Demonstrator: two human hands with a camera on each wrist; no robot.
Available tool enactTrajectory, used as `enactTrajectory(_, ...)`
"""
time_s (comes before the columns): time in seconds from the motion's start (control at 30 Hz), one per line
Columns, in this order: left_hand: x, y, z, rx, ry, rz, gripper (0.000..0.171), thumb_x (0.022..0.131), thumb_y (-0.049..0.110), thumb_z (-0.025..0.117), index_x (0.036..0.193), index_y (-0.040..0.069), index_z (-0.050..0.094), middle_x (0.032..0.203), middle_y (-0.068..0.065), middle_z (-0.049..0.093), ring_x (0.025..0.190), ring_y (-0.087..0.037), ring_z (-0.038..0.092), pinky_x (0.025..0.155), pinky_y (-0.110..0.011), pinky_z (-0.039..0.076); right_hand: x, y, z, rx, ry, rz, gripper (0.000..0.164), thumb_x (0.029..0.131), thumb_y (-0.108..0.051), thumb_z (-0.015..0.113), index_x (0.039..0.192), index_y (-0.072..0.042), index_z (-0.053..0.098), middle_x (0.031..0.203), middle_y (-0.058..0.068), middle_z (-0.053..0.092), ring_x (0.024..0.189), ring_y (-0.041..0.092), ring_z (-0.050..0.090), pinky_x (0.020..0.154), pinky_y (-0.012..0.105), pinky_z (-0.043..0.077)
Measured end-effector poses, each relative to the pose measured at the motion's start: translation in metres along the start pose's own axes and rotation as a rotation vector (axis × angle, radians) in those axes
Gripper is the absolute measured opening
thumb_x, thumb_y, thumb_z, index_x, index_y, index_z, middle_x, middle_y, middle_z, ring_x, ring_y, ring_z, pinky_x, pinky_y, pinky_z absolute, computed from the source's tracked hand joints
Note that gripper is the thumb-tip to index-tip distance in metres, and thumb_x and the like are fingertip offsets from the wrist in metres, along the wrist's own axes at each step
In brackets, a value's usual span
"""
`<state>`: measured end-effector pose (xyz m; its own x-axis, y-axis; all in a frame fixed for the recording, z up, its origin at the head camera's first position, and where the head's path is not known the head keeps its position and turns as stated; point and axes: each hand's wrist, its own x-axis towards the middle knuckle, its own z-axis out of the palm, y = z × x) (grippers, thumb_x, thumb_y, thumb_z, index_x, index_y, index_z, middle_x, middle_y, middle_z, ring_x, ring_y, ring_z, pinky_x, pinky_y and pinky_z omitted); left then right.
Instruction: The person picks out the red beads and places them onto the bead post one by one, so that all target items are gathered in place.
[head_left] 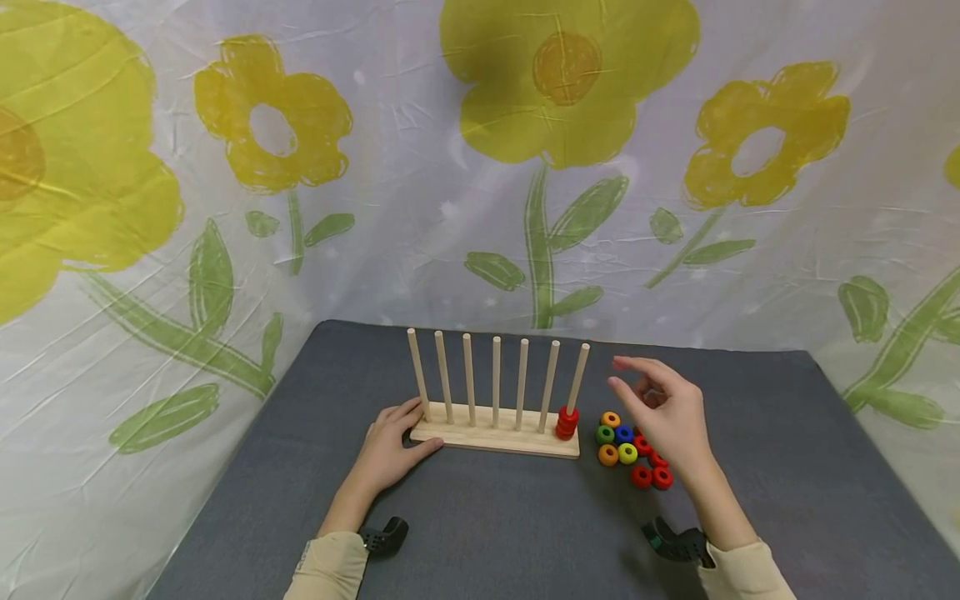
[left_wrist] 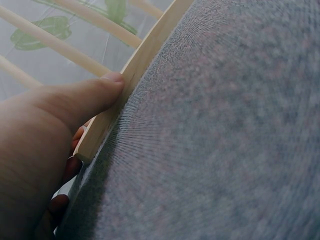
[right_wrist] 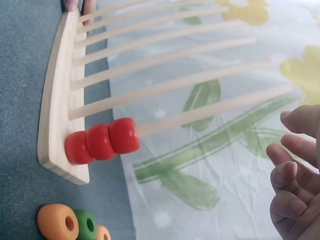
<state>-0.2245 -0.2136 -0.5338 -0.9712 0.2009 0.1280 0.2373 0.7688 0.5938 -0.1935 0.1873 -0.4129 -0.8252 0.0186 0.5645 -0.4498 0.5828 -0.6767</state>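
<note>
Fingers (head_left: 643,367) of the right hand (head_left: 672,417) are raised above the bench (head_left: 510,525), thumb and forefinger apart, the others loosely curled, with nothing held between them. Just left of those fingertips stands the end peg (head_left: 578,377) of the rack (head_left: 498,440), its top near them and apart from them. Low on that peg, below and left of the right fingers, sit three red beads (right_wrist: 102,141), stacked one on another down to the base. Under the same fingers, on the bench, the loose beads (head_left: 627,453) lie in a cluster: two orange, one green, one blue, one yellow and four red in view, with a red one partly hidden by the hand.

Left fingers are clamped on the rack's left end: the thumb (left_wrist: 97,95) of the left hand (head_left: 390,446) lies on its front edge, the others reach round behind it. From beside these fingers, six other pegs (head_left: 496,379) stand in a row toward the right hand, all upright on the base. Behind both sets of fingers hangs a cloth (head_left: 405,275) with yellow flowers, and below each hand a dark band (head_left: 385,537) shows at the wrist, next to a pale sleeve (head_left: 330,567)
</note>
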Motion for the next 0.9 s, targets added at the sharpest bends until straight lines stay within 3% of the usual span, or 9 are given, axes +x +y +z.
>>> enactTrajectory(0.3,0.000,0.000,-0.001,0.001,-0.002,0.001,0.076,0.096,0.043,0.079,0.155,0.002,0.054,0.164,-0.016,0.047,0.148,-0.042,0.041,0.117,-0.068,0.033,-0.005,0.006,-0.004,-0.016,0.007,-0.001,0.028,0.093,-0.004,0.083,0.120,-0.009,0.080,0.088,0.000,0.069,0.056,0.011,0.051,0.049,0.021,0.043)
enactTrajectory(0.9,-0.001,0.001,-0.002,-0.002,-0.010,-0.006,0.078,0.096,0.044,0.079,0.156,0.002,0.052,0.165,-0.017,0.045,0.149,-0.042,0.040,0.117,-0.068,0.032,-0.018,0.023,-0.015,-0.045,0.023,-0.004,0.028,0.093,-0.002,0.082,0.120,-0.010,0.080,0.096,0.004,0.073,0.053,0.008,0.050,0.048,0.019,0.042)
